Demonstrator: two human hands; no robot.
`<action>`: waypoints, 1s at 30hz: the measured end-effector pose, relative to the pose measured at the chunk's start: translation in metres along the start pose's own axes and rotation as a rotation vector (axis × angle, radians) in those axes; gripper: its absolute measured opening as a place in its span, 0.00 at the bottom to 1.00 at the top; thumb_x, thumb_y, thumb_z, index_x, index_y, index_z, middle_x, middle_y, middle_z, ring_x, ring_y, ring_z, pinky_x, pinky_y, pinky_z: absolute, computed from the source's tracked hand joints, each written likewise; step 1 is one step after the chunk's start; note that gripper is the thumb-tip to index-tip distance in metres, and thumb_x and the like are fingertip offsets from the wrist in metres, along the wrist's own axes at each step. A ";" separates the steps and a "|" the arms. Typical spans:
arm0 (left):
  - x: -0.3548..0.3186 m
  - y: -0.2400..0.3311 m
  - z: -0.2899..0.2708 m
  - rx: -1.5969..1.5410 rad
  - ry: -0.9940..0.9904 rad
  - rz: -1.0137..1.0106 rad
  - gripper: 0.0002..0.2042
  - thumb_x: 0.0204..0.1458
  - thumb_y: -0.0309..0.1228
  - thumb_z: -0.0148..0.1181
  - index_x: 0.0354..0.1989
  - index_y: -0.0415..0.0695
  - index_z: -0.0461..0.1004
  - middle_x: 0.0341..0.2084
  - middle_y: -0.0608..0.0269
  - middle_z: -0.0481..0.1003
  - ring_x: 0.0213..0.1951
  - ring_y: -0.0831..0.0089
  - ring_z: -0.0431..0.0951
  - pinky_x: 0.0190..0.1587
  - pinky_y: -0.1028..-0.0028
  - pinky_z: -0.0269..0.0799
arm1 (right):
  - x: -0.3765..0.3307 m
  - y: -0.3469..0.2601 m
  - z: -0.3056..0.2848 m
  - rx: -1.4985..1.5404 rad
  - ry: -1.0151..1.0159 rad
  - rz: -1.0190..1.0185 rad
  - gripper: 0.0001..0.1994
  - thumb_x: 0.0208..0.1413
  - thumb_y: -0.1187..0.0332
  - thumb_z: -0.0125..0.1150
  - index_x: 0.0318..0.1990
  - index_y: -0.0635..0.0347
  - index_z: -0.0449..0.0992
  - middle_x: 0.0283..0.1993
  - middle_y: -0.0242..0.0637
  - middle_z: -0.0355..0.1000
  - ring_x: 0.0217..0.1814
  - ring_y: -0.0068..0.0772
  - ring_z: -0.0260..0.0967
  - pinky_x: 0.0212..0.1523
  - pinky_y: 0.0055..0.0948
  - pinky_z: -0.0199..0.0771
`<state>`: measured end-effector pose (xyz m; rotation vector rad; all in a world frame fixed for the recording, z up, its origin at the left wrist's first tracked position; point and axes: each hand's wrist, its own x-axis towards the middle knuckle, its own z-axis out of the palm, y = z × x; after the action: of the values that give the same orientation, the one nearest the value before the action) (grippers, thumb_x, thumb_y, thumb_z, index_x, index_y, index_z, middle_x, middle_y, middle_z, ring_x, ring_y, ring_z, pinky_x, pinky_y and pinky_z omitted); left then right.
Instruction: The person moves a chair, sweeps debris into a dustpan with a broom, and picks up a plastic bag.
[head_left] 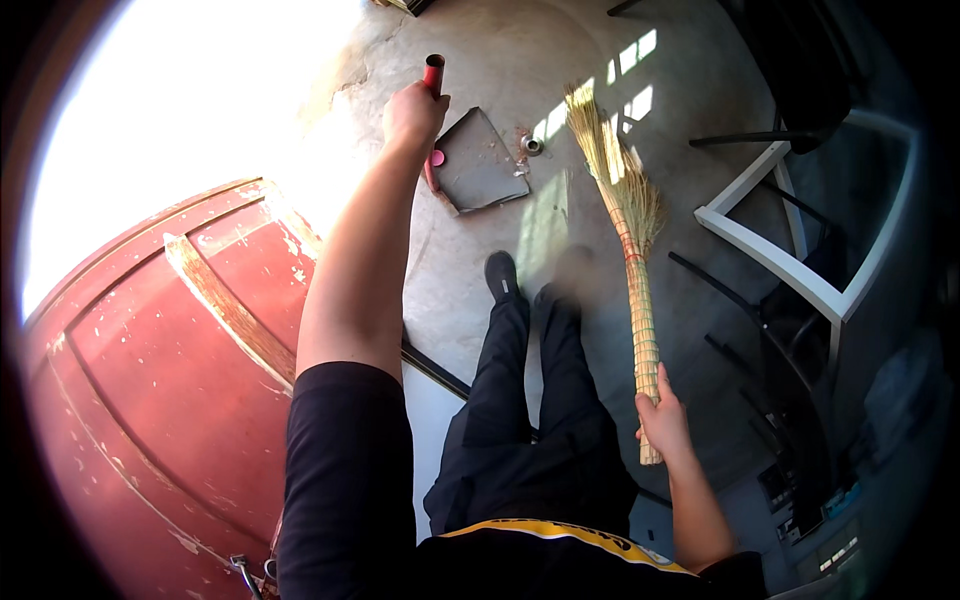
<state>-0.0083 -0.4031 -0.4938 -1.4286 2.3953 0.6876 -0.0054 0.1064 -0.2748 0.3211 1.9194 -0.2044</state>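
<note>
My left hand (415, 112) is stretched forward, closed round the red tube handle of a long-handled dustpan (482, 165). The open end of the handle sticks up past my fist. The dustpan's flat dark grey pan is low by the floor, with a few small bits on it. My right hand (664, 420) grips a straw broom (640, 300) near the butt of its bound handle. Its bristles fan out forward, and sunlight falls on them. Just right of the pan, a small round metal-looking object (532, 146) lies on the floor beside some reddish crumbs (520, 137).
A worn red wooden door (190, 370) stands at the left, below a glaring bright opening. On the right are a white-framed piece of furniture (780, 255) and dark chair legs (750, 137). My feet are on the concrete floor (450, 280); the right foot is blurred.
</note>
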 end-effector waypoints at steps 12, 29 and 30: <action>0.027 -0.032 0.009 0.016 0.005 0.019 0.16 0.50 0.45 0.65 0.37 0.45 0.81 0.35 0.53 0.82 0.40 0.54 0.82 0.45 0.59 0.77 | -0.088 0.033 -0.005 0.015 -0.240 -0.024 0.36 0.57 0.68 0.58 0.73 0.56 0.54 0.34 0.37 0.77 0.18 0.24 0.70 0.23 0.26 0.75; -0.029 -0.071 -0.016 -0.129 0.010 -0.013 0.12 0.50 0.39 0.65 0.34 0.42 0.79 0.29 0.49 0.80 0.36 0.54 0.82 0.41 0.60 0.75 | 0.006 -0.010 -0.031 0.242 0.049 -0.096 0.35 0.61 0.69 0.54 0.75 0.52 0.50 0.25 0.31 0.66 0.16 0.20 0.63 0.18 0.24 0.70; -0.030 -0.075 -0.015 -0.132 0.023 -0.022 0.12 0.50 0.39 0.65 0.34 0.42 0.79 0.29 0.49 0.80 0.36 0.54 0.82 0.41 0.60 0.75 | 0.011 -0.018 -0.027 0.255 0.041 -0.091 0.35 0.61 0.69 0.54 0.75 0.52 0.49 0.25 0.31 0.66 0.16 0.20 0.63 0.18 0.24 0.70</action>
<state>0.0721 -0.4188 -0.4873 -1.5194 2.3866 0.8420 -0.0386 0.0987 -0.2758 0.4103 1.9525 -0.5090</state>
